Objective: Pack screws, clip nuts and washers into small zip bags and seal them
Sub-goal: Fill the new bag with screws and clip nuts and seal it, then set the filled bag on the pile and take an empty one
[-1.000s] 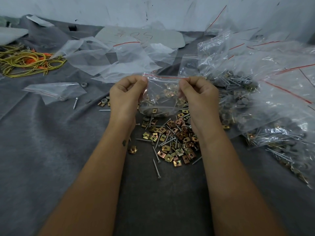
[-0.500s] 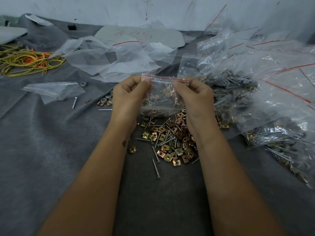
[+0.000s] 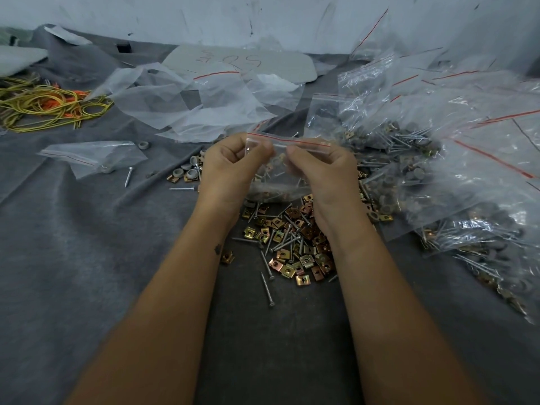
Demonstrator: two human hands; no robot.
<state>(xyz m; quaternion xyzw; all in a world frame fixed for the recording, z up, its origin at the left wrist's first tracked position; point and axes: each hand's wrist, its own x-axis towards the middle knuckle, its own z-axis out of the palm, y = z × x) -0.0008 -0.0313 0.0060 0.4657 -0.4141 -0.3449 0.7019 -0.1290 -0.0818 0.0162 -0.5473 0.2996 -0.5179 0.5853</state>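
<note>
The two hands have drawn closer together along the top of the small zip bag [image 3: 277,173] since a second ago, so their fingertips now nearly meet at the middle of its red-lined seal strip. The left hand [image 3: 230,168] pinches the strip near its left end, fingers curled tight on the thin, clear film. The right hand [image 3: 321,173] pinches the same strip just to the right, thumb and forefinger closed on it. The bag hangs soft and crinkled between them at the centre of view, with slim screws and small parts showing blurred through the plastic.

Below it, toward 6 o'clock, lies a loose heap of clip nuts [image 3: 295,252], square, folded, brassy-gold plates with a hole in each, mixed with long, thin, silvery screws [image 3: 266,285]. At 9 o'clock from the hands sit round grey washers [image 3: 191,171] with a matte finish. From 1 to 4 o'clock spreads a glossy pile of filled bags [image 3: 438,171], wrinkled and full of the same hardware. At 10 o'clock are coiled yellow and orange cords [image 3: 43,106]. All of it rests on a grey felt-like cloth [image 3: 87,258], fuzzy and creased.
</note>
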